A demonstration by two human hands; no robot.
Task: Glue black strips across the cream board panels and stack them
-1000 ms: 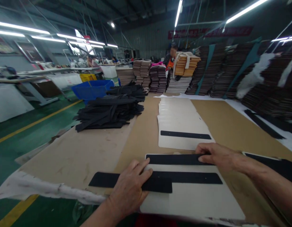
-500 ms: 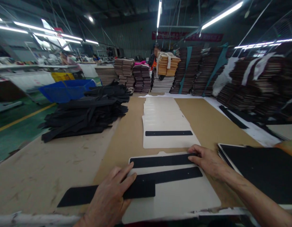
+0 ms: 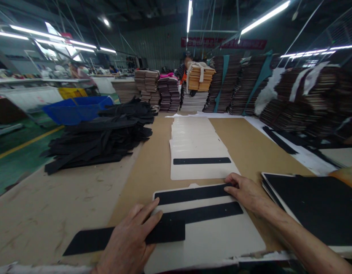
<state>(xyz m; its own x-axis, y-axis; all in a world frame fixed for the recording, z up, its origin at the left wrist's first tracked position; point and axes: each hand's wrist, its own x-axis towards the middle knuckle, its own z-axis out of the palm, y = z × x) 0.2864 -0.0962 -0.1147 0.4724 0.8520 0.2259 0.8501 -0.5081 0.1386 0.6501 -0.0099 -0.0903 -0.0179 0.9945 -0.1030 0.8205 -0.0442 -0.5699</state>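
A pale card panel (image 3: 215,243) lies at the table's front edge, with one black strip (image 3: 193,195) along its far edge and a second black strip (image 3: 204,212) below it. My right hand (image 3: 242,190) pinches the far strip's right end between thumb and fingers. At that strip's left end, my left hand (image 3: 132,232) presses with a fingertip. Another black strip (image 3: 170,231) runs beneath the left palm, gripped there, and sticks out both sides over the panel and table. The left hand's lower fingers are hidden.
Beyond the panel lies a row of overlapping pale panels (image 3: 193,137), the nearest bearing a black strip (image 3: 201,161). A heap of black strips (image 3: 101,133) is at left, near a blue bin (image 3: 78,110). Black-covered panels (image 3: 321,209) lie at right. Tall stacks (image 3: 224,83) line the back.
The view has shifted slightly. Both hands keep their places on the far strip, and the strip under my left palm stays with that hand.
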